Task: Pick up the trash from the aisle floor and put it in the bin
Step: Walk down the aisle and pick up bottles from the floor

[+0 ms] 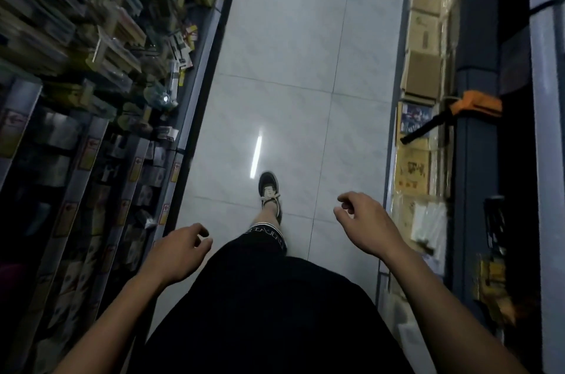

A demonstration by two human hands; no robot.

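**No trash in sight yet**

We walk the aisle floor (293,61) with left hand (177,254) and right hand (363,220) loosely curled, holding nothing. No trash or bin shows; it is probably light, best pinched by an edge.

Aisle floor (293,46): pale glossy tiles, thin grout lines. One dark laced shoe (269,194) planted on it. Shelf bases border both sides.

Pale tiled floor (293,37), stocked shelves (91,67) both sides, dim light
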